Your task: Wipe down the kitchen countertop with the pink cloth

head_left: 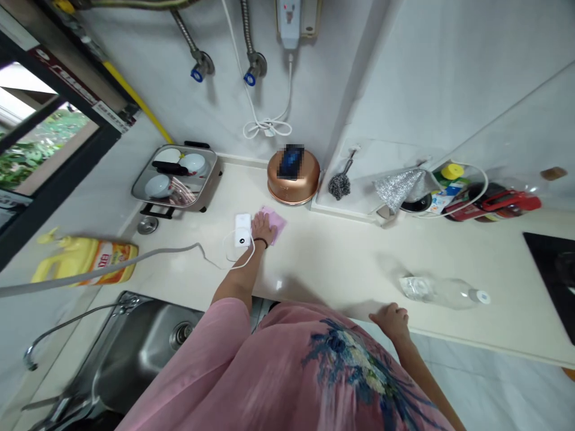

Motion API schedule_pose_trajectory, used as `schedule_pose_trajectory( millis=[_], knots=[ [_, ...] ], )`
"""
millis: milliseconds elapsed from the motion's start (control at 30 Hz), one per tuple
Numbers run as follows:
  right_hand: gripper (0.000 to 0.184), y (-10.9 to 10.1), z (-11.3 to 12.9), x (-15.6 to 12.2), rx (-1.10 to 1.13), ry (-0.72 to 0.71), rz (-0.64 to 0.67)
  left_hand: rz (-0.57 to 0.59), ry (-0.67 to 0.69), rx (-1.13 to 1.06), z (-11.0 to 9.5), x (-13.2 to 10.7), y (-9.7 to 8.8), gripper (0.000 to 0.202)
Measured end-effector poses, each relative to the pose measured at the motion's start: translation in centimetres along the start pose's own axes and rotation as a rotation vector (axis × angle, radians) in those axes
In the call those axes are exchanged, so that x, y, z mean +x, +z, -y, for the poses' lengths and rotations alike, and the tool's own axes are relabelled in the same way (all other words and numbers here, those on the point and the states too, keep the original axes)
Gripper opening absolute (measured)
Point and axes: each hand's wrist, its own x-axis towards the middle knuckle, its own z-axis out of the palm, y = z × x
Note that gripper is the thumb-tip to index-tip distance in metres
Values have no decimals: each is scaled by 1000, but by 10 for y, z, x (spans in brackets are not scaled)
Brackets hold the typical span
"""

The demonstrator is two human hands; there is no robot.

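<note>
My left hand (262, 228) reaches far across the pale countertop (341, 257) and lies flat, fingers stretched, on a pink cloth (275, 221). A small white box (242, 230) with a thin white cable touches the hand's left side. Just behind the cloth stands a copper-coloured pot (293, 182). My right hand (392, 318) rests at the counter's near edge with its fingers curled and nothing in it. A clear plastic bottle (444, 292) lies on its side just beyond it, to the right.
A steel sink (148, 344) with a tap lies at the lower left, with a yellow detergent bottle (85, 261) beside it. A tray of bowls (176, 176) stands at the back left. A wire scrubber (339, 185), jars, a red tool (498, 202) and a black hob (552, 269) fill the right.
</note>
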Motion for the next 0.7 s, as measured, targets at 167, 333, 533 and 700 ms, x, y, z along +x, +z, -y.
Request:
schedule_pose_trajectory(
  millis=[167,333,533,700],
  knots=[
    [93,9,-1,1,-93,37,-5,-5,-11,7,-17,22,-7,44],
    [97,21,-6,6,-122,85,16,41,57,3,-68,18,10,49],
    [98,22,-8,8,-88,80,39,137,322,-11,-153,-60,61,74],
    [101,20,-7,8,-41,92,37,208,649,0,-164,-120,87,81]
  ],
)
